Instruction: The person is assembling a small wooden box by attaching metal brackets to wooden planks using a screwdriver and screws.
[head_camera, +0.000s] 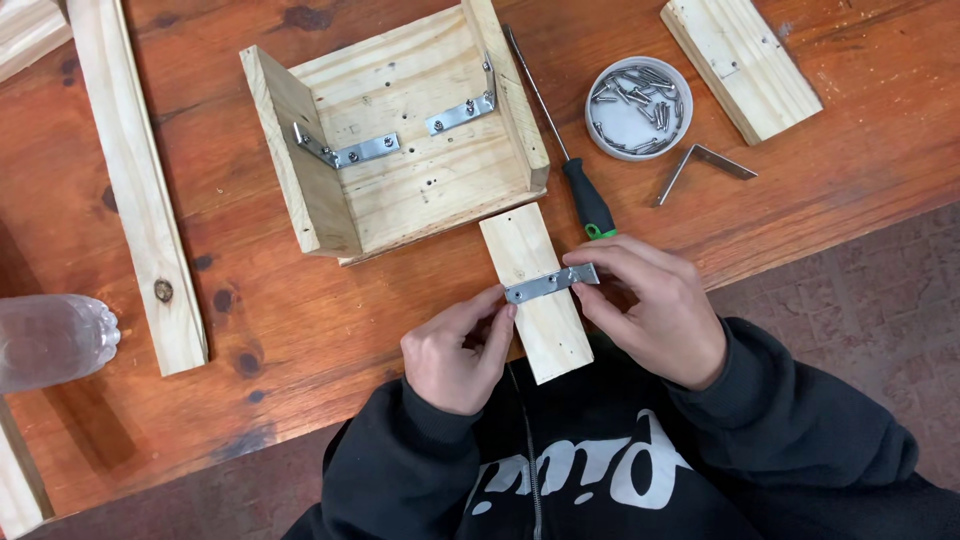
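A small pale wood board (536, 330) lies at the table's near edge, pointing away from me. Across it rests a metal angle bracket (548, 285). My left hand (455, 350) pinches the bracket's left end and touches the board's left side. My right hand (655, 305) pinches the bracket's right end, which sticks out past the board. Just beyond the board stands a wooden base with two upright side walls (400, 140), each joined to it by a screwed metal bracket.
A green-and-black-handled screwdriver (575, 160) lies right of the wooden assembly. A round white dish of screws (638, 107), a loose angle bracket (703, 168) and a wood block (740, 62) sit at the right. A long wood strip (140, 190) and a clear plastic bottle (50, 340) lie left.
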